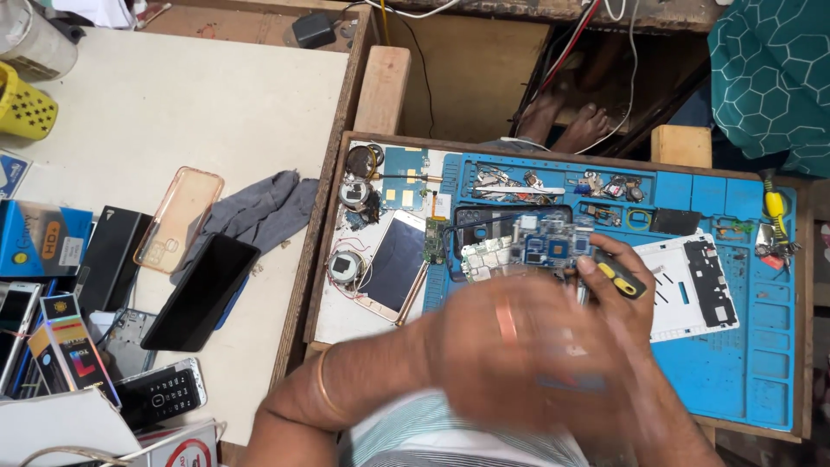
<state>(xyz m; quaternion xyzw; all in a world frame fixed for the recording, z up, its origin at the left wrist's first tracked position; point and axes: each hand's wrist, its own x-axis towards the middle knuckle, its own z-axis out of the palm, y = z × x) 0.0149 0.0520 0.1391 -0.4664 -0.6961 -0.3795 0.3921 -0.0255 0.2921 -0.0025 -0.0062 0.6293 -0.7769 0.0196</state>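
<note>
1. Hands met over the near middle of the blue mat point(735, 363), just below an opened phone point(519, 238) with its circuit board bare.
2. The right hand point(618, 307) was clenched around a screwdriver point(618, 275) with a black and yellow handle; its thumb lay along the handle, and the tip was hidden behind the hands.
3. The left hand point(510, 342) was blurred, a ring on one finger and a bangle at the wrist; whether it grasped anything could not be told.
4. The opened phone lay in the upper middle of the mat, touching or just above the fingers of both hands.
5. A white back cover point(692, 285) lay just right of the right hand on the mat.
6. A white phone point(393, 264) rested face up left of the mat, near round speaker parts point(346, 266) and loose wires.
7. Small metal bits filled the mat's upper compartments point(553, 183).
8. On the pale bench point(173, 112) to the left lay a grey cloth point(259, 207), a clear phone case point(179, 216), a black phone point(201, 290) and a keypad phone point(162, 393).
9. A yellow basket point(24, 104) stood at the far left edge.
</note>
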